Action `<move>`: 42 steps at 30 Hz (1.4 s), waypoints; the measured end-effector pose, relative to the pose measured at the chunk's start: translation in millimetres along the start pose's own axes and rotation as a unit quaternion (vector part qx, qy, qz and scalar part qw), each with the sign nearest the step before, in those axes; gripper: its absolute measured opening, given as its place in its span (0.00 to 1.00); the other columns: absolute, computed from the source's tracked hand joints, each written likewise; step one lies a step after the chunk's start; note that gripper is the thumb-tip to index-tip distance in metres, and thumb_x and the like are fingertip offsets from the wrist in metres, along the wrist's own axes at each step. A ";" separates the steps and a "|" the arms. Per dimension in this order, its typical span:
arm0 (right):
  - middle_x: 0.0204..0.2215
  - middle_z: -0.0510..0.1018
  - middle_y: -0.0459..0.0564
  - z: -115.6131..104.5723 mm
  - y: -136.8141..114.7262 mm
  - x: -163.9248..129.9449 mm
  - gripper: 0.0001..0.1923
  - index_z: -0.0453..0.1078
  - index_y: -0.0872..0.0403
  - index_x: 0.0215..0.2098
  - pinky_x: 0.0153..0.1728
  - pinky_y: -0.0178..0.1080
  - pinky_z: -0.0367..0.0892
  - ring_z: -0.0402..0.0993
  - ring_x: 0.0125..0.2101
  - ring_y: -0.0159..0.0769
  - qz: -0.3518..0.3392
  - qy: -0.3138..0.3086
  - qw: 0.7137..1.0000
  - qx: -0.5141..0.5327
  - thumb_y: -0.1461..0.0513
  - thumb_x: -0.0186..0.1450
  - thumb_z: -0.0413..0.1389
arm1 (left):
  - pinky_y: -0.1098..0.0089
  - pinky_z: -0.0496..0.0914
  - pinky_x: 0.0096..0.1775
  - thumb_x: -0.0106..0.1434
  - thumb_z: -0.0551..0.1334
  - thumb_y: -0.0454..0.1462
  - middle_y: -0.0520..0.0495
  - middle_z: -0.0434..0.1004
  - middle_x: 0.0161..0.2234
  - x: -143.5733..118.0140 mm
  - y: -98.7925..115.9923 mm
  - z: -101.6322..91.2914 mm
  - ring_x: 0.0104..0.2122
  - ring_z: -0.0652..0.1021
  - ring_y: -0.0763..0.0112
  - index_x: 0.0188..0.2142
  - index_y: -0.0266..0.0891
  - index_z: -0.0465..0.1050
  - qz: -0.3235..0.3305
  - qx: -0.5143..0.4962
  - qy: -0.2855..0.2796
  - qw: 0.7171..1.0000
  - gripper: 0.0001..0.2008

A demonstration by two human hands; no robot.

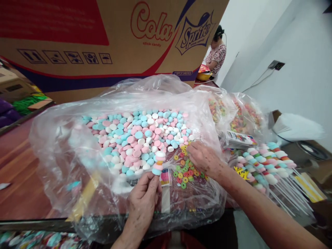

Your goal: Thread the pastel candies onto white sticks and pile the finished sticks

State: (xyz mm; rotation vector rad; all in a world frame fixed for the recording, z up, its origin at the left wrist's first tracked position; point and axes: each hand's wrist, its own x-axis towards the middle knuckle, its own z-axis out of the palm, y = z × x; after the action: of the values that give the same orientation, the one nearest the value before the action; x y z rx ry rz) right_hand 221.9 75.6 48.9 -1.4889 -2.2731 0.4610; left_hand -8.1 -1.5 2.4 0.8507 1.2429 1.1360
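Note:
My left hand [145, 197] is closed around the lower end of an upright candy skewer [158, 163], its stick hidden by my fingers. Pink, white and blue discs with an orange piece between them are stacked on it. My right hand [203, 157] reaches down at the upper edge of a spread of small ring candies [185, 171] in yellow, orange, green and red. Its fingertips are drawn together beside some yellow rings; what they hold, if anything, is hidden. Left of the rings lies a large heap of pastel candy discs [135, 138] on clear plastic.
A big cardboard box [119, 72] stands behind the clear plastic bag [62, 138]. Finished candy skewers [269, 162] with white sticks lie at right, near bagged ring candies [241, 114] and a stack of printed cards [240, 139]. Another person [217, 55] sits in the background.

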 end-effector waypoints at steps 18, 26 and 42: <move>0.26 0.77 0.45 18.3 -46.0 7.2 0.10 0.73 0.53 0.33 0.30 0.35 0.71 0.74 0.26 0.31 0.190 0.129 0.782 0.580 0.57 0.55 0.63 | 0.75 0.57 0.25 0.62 0.60 0.45 0.56 0.62 0.18 -3.3 12.2 3.3 0.21 0.64 0.73 0.30 0.38 0.76 0.074 0.198 -0.032 0.977 0.13; 0.26 0.78 0.44 16.7 -46.5 4.8 0.09 0.77 0.54 0.33 0.28 0.32 0.65 0.71 0.26 0.30 0.181 0.155 0.810 0.536 0.62 0.52 0.65 | 0.76 0.58 0.25 0.61 0.60 0.45 0.56 0.62 0.18 -4.2 10.8 4.4 0.20 0.64 0.74 0.28 0.39 0.75 0.076 0.203 -0.017 0.976 0.13; 0.24 0.77 0.44 29.8 -45.7 9.8 0.09 0.73 0.54 0.32 0.26 0.33 0.65 0.71 0.25 0.31 0.191 0.169 0.783 0.567 0.59 0.53 0.63 | 0.75 0.56 0.24 0.61 0.60 0.45 0.57 0.62 0.18 -5.1 10.9 6.2 0.20 0.63 0.74 0.26 0.39 0.73 0.073 0.207 -0.008 0.976 0.14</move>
State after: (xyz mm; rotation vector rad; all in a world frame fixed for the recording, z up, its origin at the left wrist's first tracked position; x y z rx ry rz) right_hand 167.6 65.3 45.7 -1.1548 -0.9620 1.2605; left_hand -3.8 -3.0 15.1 1.2769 1.4479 0.9939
